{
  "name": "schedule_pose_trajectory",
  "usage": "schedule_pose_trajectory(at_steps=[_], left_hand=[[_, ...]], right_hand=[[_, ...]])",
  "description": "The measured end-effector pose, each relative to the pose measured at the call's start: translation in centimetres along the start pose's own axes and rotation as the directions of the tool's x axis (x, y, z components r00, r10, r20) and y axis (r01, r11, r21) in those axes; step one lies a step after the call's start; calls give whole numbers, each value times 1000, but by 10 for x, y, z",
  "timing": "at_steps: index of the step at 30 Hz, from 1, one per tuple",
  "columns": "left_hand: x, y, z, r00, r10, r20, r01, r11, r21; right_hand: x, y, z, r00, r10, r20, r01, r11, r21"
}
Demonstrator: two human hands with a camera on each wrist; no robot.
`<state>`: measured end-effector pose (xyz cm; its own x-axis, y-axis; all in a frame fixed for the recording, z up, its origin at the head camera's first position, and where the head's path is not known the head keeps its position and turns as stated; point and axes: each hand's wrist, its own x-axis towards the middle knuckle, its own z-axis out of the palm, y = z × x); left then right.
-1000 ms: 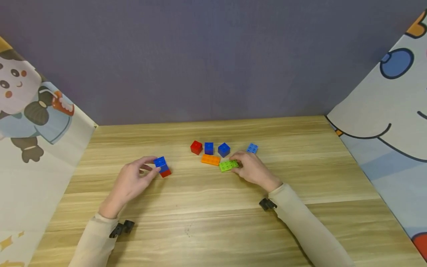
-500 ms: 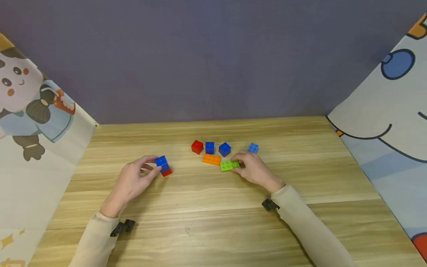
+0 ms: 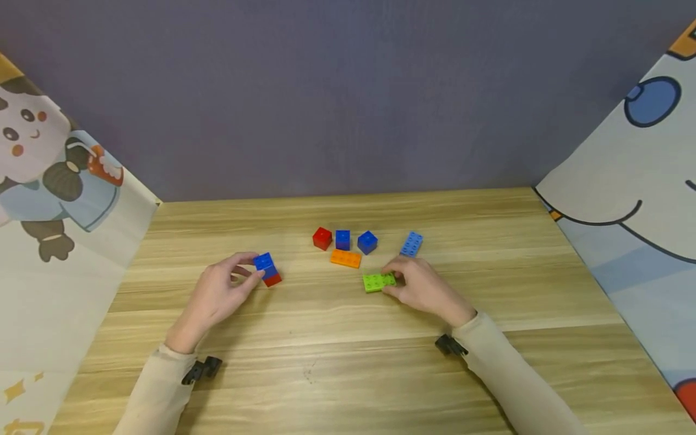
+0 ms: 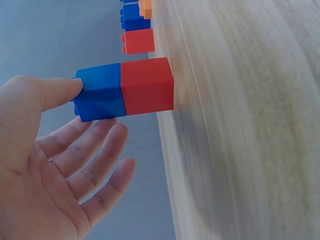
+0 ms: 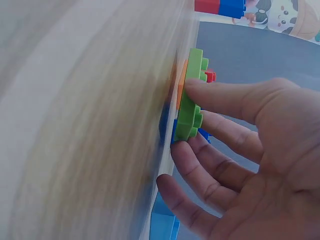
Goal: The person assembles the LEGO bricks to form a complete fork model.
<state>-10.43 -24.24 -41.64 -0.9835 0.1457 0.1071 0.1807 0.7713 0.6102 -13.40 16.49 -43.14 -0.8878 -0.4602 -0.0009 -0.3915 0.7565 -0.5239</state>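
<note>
My left hand (image 3: 217,296) pinches a blue toy brick (image 4: 100,95) between thumb and fingertips. Under it sits a red toy brick (image 4: 148,86), the two stacked upright at the left of the tabletop. With thumb and fingertips my right hand (image 3: 426,289) holds a flat green toy brick (image 3: 375,282), studs facing up, its right end partly covered by the fingers. In the right wrist view the green brick (image 5: 188,105) is close over the wood. A flat orange brick (image 3: 345,258) lies behind and to the left of it.
Behind the orange brick stand a red brick (image 3: 322,238), a blue brick (image 3: 342,240) and a turned blue brick (image 3: 367,243) in a row. A flat light blue brick (image 3: 412,243) lies just beyond my right hand. A grey panel (image 3: 348,103) rises at the table's back edge.
My right hand has drawn the green brick toward me and slightly right, away from the orange brick. More of the light blue brick shows. My left hand holds its place.
</note>
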Motion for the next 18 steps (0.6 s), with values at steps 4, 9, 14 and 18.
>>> schedule_pose_trajectory(at_steps=[4,9,14,18], left_hand=[[0,0,1,1000,2,-1,-2,1000,-5],[0,-1,2,1000,7,-3,-7,1000,-2],[-2,-2,2,1000,6,-17,-6,1000,0],[-2,-3,1,999,11,-30,-11,1000,6]], right_hand=[[-3,1,1,1000,7,8,-7,1000,5],[-6,3,1,1000,24,18,-23,1000,-3],[-7,5,0,998,41,51,-41,999,8],[-5,7,0,995,55,80,-57,998,21]])
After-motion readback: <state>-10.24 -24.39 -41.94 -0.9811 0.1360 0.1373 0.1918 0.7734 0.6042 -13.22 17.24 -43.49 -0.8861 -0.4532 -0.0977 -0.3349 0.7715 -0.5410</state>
